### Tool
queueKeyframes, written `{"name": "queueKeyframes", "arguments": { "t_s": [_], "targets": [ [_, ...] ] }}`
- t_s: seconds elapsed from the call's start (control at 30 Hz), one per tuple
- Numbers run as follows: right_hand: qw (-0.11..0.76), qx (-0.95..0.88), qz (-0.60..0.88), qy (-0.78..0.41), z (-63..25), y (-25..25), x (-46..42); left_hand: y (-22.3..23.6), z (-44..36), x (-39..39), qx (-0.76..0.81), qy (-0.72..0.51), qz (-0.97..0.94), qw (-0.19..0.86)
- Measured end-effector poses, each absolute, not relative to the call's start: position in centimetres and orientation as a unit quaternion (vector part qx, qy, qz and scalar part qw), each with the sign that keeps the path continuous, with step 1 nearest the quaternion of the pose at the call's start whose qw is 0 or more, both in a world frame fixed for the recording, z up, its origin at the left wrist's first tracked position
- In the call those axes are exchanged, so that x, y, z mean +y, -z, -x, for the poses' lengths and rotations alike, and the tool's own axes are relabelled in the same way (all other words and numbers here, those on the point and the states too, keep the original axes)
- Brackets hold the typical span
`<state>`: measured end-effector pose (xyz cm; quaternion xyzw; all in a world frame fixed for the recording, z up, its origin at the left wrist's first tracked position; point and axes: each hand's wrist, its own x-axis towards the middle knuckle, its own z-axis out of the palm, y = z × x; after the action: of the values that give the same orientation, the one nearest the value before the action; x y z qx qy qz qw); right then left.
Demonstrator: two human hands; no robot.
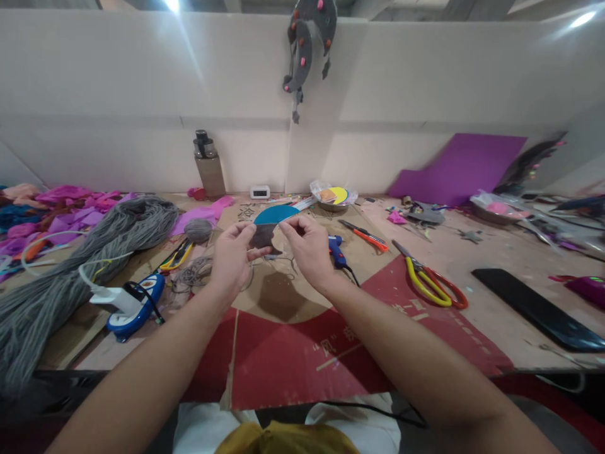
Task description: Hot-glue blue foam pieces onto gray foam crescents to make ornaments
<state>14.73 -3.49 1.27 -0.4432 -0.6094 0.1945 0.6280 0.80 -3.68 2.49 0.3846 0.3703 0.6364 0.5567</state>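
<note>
Between my two hands, above the cardboard, is a small dark grey piece of felt (263,236). My left hand (233,252) pinches its left side between thumb and fingers. At its upper right edge, my right hand (307,246) has thumb and forefinger pressed together. Behind the felt lies a blue disc (276,214), partly covered by it. A blue glue gun (336,251) rests just right of my right hand. Thin grey yarn (193,274) lies tangled by my left wrist, with a grey yarn ball (198,231) beyond it.
Red-and-brown cardboard (283,359) covers the table's front. To the right lie a craft knife (365,236), scissors (430,277) and a black slab (539,306). On the left are a blue power strip (137,309) and a grey yarn hank (94,265). Grey felt crescents (305,57) hang ahead.
</note>
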Motion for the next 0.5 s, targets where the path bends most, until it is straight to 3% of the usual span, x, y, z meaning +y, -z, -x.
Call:
{"name": "queueKeyframes", "arguments": {
  "t_s": [0.5],
  "targets": [
    [0.639, -0.579, 0.445, -0.243, -14.78, -1.73, -3.92, -2.44, -0.93, -3.91, 0.34, -0.619, -0.39, 0.591]
  ]
}}
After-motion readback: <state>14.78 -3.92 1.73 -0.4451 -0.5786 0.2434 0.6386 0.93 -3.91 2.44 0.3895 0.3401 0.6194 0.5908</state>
